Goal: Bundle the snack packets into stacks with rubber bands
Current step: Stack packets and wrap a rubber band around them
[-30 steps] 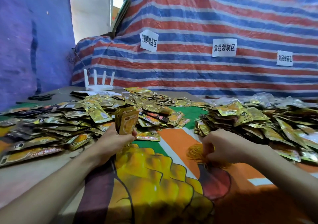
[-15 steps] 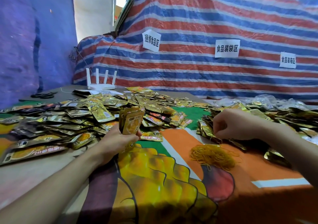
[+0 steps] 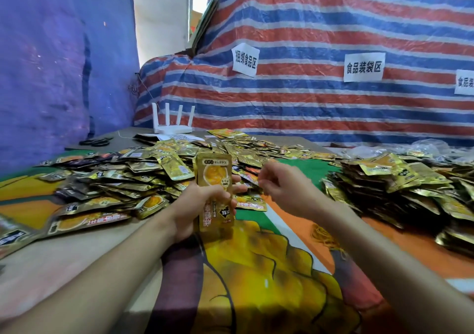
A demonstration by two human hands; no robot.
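The left hand gripped a stack of gold snack packets upright, its fingers wrapped round the lower half so that the top half stood clear above the fingertips. Just right of those fingers the right hand hung in the air, fingers curled and thumb and forefinger drawn together. Whether a rubber band was pinched there was too small to tell. The step looked like banding the stack. It would go best with the band stretched wide, slipped over the free top edge and drawn down to the middle, while the left fingers squeezed the edges flush so no packet slid out. The pile of yellow rubber bands lay below the right wrist, partly hidden by the forearm. The front packet was glossy gold foil with an orange-yellow picture and dark print, probably slick between the fingers.
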